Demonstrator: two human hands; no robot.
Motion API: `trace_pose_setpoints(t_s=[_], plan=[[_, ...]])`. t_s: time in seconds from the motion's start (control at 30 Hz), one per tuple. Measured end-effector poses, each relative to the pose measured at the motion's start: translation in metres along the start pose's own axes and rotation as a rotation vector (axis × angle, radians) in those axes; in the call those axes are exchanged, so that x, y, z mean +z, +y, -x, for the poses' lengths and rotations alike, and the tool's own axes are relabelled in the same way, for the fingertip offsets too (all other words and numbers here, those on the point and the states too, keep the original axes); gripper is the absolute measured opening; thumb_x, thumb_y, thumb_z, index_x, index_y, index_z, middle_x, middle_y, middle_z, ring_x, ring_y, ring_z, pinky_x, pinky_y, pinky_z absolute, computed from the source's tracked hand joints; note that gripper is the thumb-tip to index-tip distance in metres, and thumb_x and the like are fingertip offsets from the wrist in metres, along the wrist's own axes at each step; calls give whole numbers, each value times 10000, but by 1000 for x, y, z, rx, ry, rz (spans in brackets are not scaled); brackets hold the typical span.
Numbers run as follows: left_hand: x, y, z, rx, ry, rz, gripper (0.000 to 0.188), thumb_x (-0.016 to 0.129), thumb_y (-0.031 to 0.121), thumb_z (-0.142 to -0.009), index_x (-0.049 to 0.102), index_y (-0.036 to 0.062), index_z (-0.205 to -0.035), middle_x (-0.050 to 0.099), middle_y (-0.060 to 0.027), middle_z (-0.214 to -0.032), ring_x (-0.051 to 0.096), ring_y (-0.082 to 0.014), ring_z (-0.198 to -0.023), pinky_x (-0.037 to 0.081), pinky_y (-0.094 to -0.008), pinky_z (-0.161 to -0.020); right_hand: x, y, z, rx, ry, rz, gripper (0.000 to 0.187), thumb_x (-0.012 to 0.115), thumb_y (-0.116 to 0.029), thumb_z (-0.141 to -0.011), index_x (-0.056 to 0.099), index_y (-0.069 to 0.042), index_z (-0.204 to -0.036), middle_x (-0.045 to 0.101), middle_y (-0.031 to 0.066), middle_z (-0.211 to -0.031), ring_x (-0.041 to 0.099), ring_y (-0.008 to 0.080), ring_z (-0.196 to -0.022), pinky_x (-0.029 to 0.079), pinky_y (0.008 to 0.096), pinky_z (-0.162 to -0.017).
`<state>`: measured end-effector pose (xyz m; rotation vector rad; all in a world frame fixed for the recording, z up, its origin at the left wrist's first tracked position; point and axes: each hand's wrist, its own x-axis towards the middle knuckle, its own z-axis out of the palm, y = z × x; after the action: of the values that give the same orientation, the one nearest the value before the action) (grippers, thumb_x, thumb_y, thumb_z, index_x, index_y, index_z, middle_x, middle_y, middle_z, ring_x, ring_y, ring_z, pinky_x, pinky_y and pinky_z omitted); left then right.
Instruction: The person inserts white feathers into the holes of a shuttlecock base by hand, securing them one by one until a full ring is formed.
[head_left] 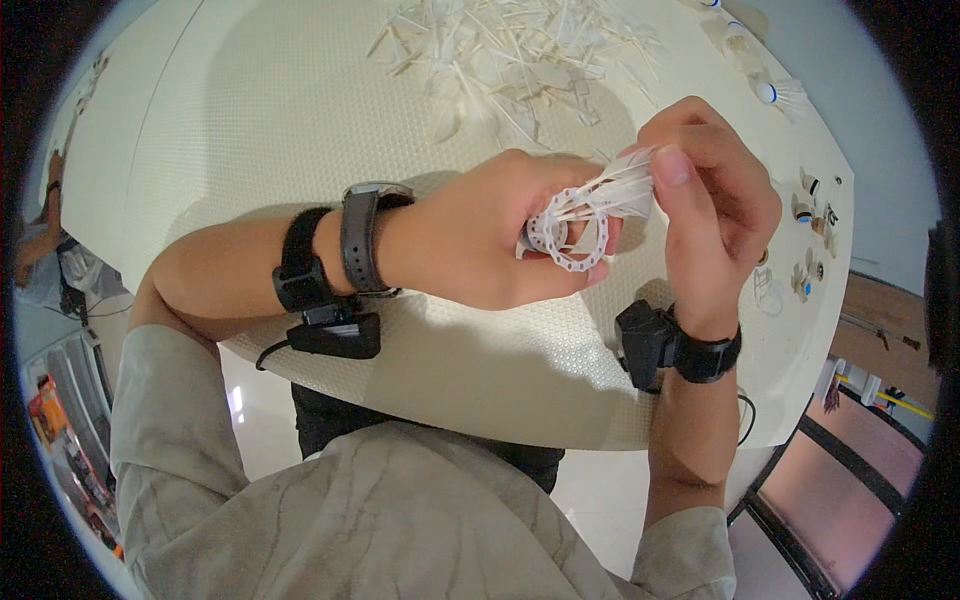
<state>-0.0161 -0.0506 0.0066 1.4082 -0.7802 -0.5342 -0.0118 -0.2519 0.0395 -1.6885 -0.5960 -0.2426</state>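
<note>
Closest in, there's your grey shirt (pixel 380 520), its front reaching under the edge of the pale, textured counter (pixel 290 140). Up your arms we go: a black strapped device (pixel 335 335) at your left wrist with a dark-banded watch (pixel 360 240) just beside it, and another black device (pixel 645 345) strapped at your right wrist.

And here's the action! Your left hand (pixel 485 230) lies sideways above the counter, fingers curled around a white ring frame (pixel 549 234), its round, perforated rim facing up and out. Your right hand (pixel 712 205) has thumb and forefinger pinched on the tips of the white feathers (pixel 628 187), whose stems run down into that frame.

Out to your right, small shuttlecock bases (pixel 803 212) lie scattered near the counter's edge, well apart from your hands. Beyond your fingers, look at that: a loose heap of white feather pieces (pixel 510 65) spread across the counter, and a blue-banded shuttlecock (pixel 782 95) lying on its side at the far right.
</note>
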Motion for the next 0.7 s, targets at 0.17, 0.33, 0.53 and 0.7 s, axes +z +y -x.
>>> trace_pose_setpoints(t_s=[0.17, 0.33, 0.53, 0.7], plan=[[0, 1, 0, -17, -9, -17, 206, 751, 55, -860, 623, 50, -1022, 638, 0, -853, 568, -65, -748, 455, -239, -647, 1, 0, -2, -127, -4, 93, 49, 644, -1, -851, 647, 29, -813, 610, 58, -753, 486, 80, -584, 333, 221, -496], [0, 1, -1, -2, 1, -2, 200, 750, 59, -864, 623, 50, -1019, 636, 5, -850, 565, -64, -740, 453, -238, -644, 3, -3, -1, -99, 17, 70, 73, 636, -12, -850, 643, 28, -789, 593, 56, -722, 480, 82, -569, 330, 225, -490], [0, -2, 0, -10, -2, 33, 193, 742, 60, -868, 619, 51, -1016, 625, 9, -822, 560, -58, -731, 451, -237, -640, 0, -1, -2, -104, -43, 104, 64, 622, -8, -835, 644, 12, -778, 569, 44, -695, 484, 84, -563, 327, 233, -488], [-1, 1, -1, 21, -53, -97, 231, 746, 63, -860, 610, 27, -1043, 644, -6, -855, 570, -81, -732, 464, -250, -650, -1, -8, -4, -97, -105, 112, 48, 628, -18, -819, 646, -10, -776, 543, 29, -670, 493, 96, -558, 332, 240, -492]])
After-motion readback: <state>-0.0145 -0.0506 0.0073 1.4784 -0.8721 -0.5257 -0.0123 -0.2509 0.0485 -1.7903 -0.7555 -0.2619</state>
